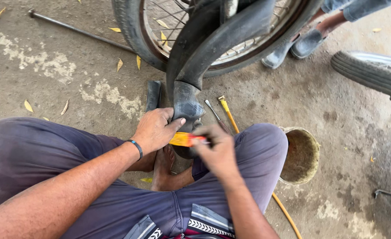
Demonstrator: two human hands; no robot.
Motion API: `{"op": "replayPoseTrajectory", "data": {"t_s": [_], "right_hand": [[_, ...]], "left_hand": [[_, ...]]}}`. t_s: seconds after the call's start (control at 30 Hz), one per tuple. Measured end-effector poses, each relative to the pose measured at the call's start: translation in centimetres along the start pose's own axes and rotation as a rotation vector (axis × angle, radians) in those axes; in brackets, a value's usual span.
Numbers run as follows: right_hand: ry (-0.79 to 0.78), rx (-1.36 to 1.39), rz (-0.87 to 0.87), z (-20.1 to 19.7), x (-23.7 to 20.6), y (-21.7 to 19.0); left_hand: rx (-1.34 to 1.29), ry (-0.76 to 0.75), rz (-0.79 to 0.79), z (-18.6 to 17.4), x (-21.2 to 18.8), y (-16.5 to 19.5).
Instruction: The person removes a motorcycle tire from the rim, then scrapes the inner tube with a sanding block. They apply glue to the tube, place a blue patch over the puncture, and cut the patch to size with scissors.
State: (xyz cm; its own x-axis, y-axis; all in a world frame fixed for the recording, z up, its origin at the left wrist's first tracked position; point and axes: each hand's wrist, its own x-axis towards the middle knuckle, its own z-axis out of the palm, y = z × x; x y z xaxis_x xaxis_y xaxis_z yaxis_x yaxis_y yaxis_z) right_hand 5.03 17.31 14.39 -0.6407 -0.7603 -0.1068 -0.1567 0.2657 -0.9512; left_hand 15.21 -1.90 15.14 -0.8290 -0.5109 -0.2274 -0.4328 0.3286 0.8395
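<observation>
My left hand (154, 129) is clamped on the black inner tube (187, 102), thumb across its near face and fingers wrapped behind, pinning the fold over my bare foot (164, 164). From that grip the tube's long axis runs toward 12 o'clock, rising in a curve into the wheel (213, 40) standing above; the exposed, rounded patch of rubber sits just past my thumb at about 2 o'clock.

My right hand (217, 152) is closed around a small yellow-orange tube (184, 139), its red end held in the fingers. That small tube lies nearly level, long axis on the 3-to-9 line, with its free end pointing to 9 o'clock and touching or almost touching my left thumb. It crosses the inner tube at roughly a right angle, directly below the exposed patch.

The governing relation: the patch lies at 12 o'clock from the free end of the yellow-orange tube, close by. My left hand is the nearer one to the patch and already bears on it; my right hand stands at 4 o'clock from it.

Nearby on the ground: a yellow-handled tool (228, 114) at 1 o'clock of my right hand, a worn bucket (302, 155) at 3 o'clock.
</observation>
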Motion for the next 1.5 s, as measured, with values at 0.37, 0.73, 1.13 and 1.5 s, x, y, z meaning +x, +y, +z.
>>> {"op": "replayPoseTrajectory", "data": {"t_s": [0.37, 0.73, 1.13, 1.5], "right_hand": [[0.365, 0.844, 0.228, -6.3, 3.5, -1.4], [0.319, 0.197, -0.211, -2.5, 4.7, -4.3], [0.303, 0.190, -0.185, 0.7, 4.9, -1.9], [0.315, 0.118, -0.223, 0.7, 4.9, -1.5]], "left_hand": [[-0.616, -0.210, -0.314, 0.7, 0.4, -0.5], [-0.775, -0.339, -0.318, 0.8, 0.8, -1.0], [-0.729, -0.407, -0.245, 0.8, 0.5, -1.1], [-0.677, -0.390, -0.245, 1.3, 0.7, -1.7]]}}
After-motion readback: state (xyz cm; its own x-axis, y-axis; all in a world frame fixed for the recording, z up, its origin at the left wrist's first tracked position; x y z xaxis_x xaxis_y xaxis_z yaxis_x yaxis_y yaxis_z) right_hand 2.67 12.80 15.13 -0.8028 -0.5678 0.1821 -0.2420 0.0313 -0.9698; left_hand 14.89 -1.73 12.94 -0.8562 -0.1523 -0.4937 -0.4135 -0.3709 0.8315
